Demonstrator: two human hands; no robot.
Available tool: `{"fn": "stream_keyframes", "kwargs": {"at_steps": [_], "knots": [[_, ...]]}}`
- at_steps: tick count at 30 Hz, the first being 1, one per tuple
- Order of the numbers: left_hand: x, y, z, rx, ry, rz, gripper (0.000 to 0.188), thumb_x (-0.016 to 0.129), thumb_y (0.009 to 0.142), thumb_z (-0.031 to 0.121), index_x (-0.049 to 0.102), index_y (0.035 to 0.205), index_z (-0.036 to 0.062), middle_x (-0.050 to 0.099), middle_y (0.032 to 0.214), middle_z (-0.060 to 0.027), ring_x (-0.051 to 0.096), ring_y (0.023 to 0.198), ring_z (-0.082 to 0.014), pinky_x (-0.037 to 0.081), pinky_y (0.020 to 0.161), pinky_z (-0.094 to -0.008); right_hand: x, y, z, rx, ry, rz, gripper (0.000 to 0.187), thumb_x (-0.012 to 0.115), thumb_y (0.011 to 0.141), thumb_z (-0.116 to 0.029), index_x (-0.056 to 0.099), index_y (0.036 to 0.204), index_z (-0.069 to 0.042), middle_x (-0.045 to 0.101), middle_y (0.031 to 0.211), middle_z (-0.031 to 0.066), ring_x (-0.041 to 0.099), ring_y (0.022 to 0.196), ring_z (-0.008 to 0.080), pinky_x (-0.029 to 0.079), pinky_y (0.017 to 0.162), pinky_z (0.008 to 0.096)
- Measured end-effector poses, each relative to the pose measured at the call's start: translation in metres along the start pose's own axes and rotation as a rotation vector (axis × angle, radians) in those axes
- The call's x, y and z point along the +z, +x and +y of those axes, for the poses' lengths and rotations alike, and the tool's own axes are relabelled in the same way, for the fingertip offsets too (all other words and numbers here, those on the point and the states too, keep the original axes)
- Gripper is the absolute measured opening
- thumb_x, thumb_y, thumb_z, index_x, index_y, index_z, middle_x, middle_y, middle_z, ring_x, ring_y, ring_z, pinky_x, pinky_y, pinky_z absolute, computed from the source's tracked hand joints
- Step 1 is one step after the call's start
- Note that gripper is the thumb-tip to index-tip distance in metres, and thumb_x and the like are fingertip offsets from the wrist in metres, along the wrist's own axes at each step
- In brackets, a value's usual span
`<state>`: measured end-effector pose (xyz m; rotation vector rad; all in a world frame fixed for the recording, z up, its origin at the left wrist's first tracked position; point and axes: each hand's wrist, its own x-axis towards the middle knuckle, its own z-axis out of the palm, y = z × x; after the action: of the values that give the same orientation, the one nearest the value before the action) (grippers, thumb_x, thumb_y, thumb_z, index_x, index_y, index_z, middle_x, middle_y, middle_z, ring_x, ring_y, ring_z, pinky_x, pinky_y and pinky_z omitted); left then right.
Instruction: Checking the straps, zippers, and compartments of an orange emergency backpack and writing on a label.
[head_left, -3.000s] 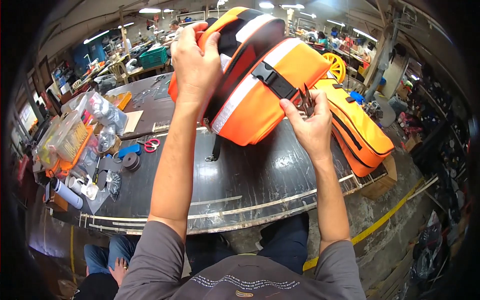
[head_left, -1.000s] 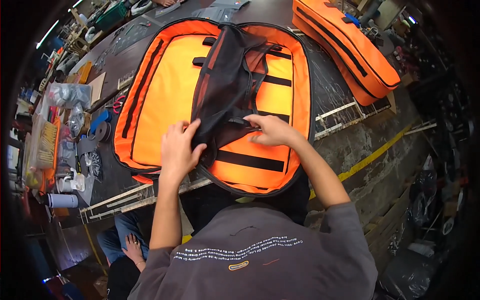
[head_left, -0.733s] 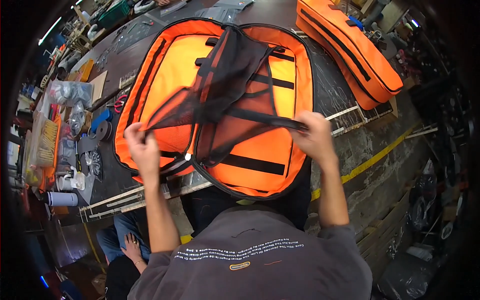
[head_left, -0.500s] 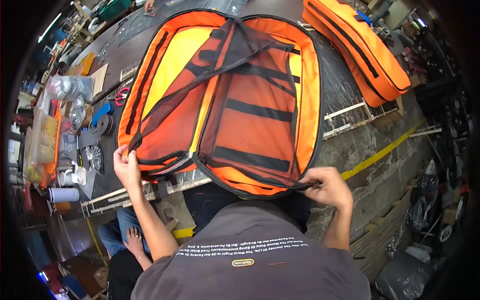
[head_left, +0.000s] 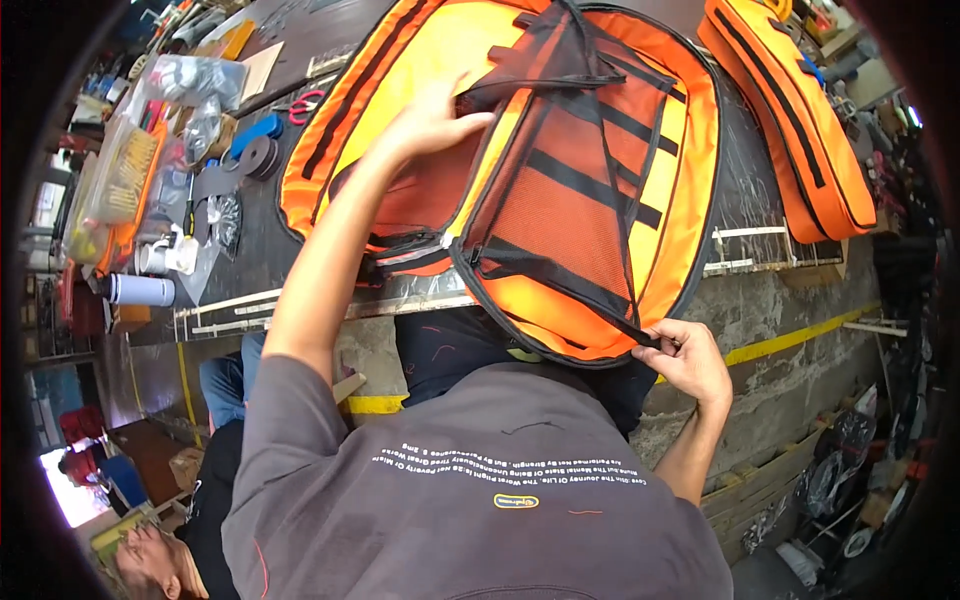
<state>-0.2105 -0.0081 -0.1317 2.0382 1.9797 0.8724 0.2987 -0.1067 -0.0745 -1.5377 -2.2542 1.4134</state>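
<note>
An orange bag (head_left: 690, 215) with black trim and a yellow lining lies unzipped and spread open at the table's front edge. Dark mesh flaps cover parts of both halves. Over the left half is my left hand (head_left: 425, 125), its thumb stretched away from the fingers beside a folded-back part of the mesh. It holds nothing that I can see. My right hand (head_left: 692, 362) pinches the black-edged corner of the right mesh flap (head_left: 575, 180) at the bag's near right rim. Yellow lining and black straps show under and beside that flap.
A second orange bag (head_left: 790, 120) stands at the right. Along the table's left lie red-handled scissors (head_left: 306, 106), a black tape roll (head_left: 260, 157), a white cup (head_left: 152, 258), a lidded white container (head_left: 140, 290) and plastic bags (head_left: 195, 80). Another person (head_left: 150, 560) is at the lower left.
My left hand has let go of the near left mesh corner and moved up and right across the bag. The left mesh is folded back further. My right hand keeps its corner.
</note>
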Motion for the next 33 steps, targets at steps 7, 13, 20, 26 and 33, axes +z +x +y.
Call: {"fn": "stream_keyframes", "kwargs": {"at_steps": [7,13,20,26,33], "knots": [[0.040,0.072,-0.010,-0.320,-0.203,0.229,0.045,0.072,0.103,0.045,0.083,0.129,0.0094,0.085,0.102,-0.0139,0.081,0.096,-0.0235,0.061,0.086,-0.0395,0.008,-0.011,0.004,-0.010,0.016,0.119,0.016,0.086,0.085,-0.004,0.080,0.100,0.001,0.049,0.065,-0.0014,0.039,0.062,0.0067,0.036,0.058,0.0315],[-0.065,0.071,-0.115,-0.752,0.008,0.509,0.046,0.075,0.095,0.057,0.086,0.108,0.0141,0.085,0.100,-0.0136,0.082,0.095,-0.0284,0.062,0.085,-0.0450,-0.006,-0.016,0.012,-0.040,0.045,0.113,0.017,0.084,0.083,-0.001,0.081,0.099,0.001,0.055,0.067,-0.0009,0.043,0.062,0.0052,0.039,0.058,0.0301],[-0.102,0.037,-0.124,-0.289,0.356,0.591,0.021,0.070,0.105,0.034,0.078,0.113,0.0167,0.082,0.103,-0.0132,0.079,0.101,-0.0368,0.061,0.085,-0.0502,-0.037,0.001,-0.016,-0.183,0.061,-0.031,0.024,0.087,0.092,-0.019,0.077,0.093,0.002,0.055,0.068,0.0011,0.047,0.064,0.0083,0.040,0.059,0.0317],[-0.014,0.071,0.011,0.240,-0.019,0.163,0.030,0.071,0.102,0.032,0.080,0.123,0.0127,0.083,0.112,-0.0111,0.080,0.106,-0.0311,0.063,0.093,-0.0443,-0.036,0.073,-0.041,-0.271,-0.286,0.576,0.036,0.078,0.102,-0.020,0.058,0.084,0.004,0.059,0.077,0.0244,0.062,0.072,0.0459,0.047,0.065,0.0482],[0.059,0.123,-0.009,-0.076,0.236,-0.143,0.084,0.052,0.106,0.073,0.045,0.169,0.0176,0.042,0.176,-0.0181,0.039,0.163,-0.0375,0.031,0.124,-0.0757,-0.007,0.095,-0.003,-0.306,-0.392,0.882,0.036,0.082,0.100,-0.020,0.056,0.083,-0.002,0.060,0.081,0.0144,0.061,0.074,0.0397,0.045,0.069,0.0488]]}}
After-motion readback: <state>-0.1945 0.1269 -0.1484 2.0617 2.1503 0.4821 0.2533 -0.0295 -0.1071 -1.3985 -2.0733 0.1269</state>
